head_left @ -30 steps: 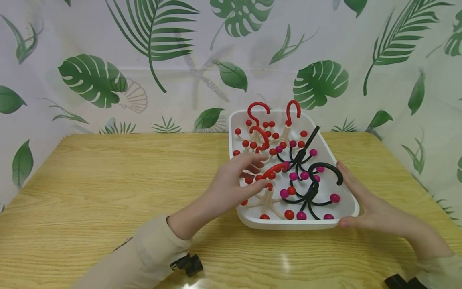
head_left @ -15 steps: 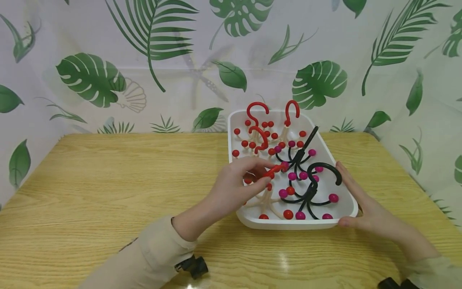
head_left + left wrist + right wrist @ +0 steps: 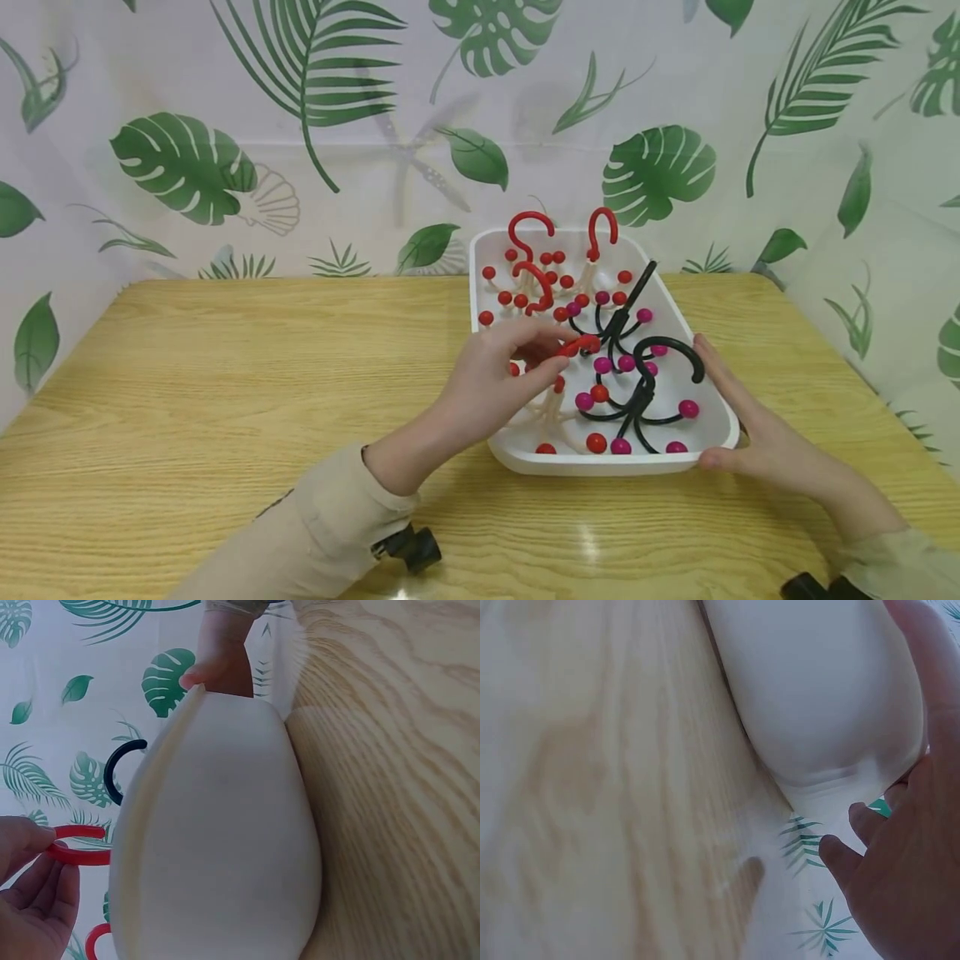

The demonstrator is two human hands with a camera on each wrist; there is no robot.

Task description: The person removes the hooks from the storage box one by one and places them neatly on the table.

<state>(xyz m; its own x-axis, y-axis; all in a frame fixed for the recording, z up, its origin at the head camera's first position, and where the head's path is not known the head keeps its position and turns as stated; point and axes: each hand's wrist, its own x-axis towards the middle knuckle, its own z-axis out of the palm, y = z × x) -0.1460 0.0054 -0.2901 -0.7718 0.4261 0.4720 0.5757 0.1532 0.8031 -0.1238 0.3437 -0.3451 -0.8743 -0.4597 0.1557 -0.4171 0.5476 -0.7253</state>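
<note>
In the head view my left hand (image 3: pixel 491 375) reaches over the near left part of a white tray (image 3: pixel 600 468). Its thumb and fingers pinch the red hook handle (image 3: pixel 587 344) of a head massager whose cream prongs end in red balls; part of it is hidden by the hand. The left wrist view shows this red hook (image 3: pixel 79 856) between thumb and fingertips, beyond the tray wall (image 3: pixel 225 817). At the tray's near right corner, my right hand (image 3: pixel 772 446) holds the tray, thumb at the front rim and fingers along the side.
Two black head massagers (image 3: pixel 641 404) with magenta balls lie in the tray's right half. Several more red-hooked ones (image 3: pixel 531 275) fill its far left. The tray stands on a wooden table (image 3: pixel 262 375) before a leaf-patterned backdrop (image 3: pixel 352 167).
My left hand has come down and right, and its fingers have closed on the red hook, which has turned slightly. My right hand stays at the tray corner.
</note>
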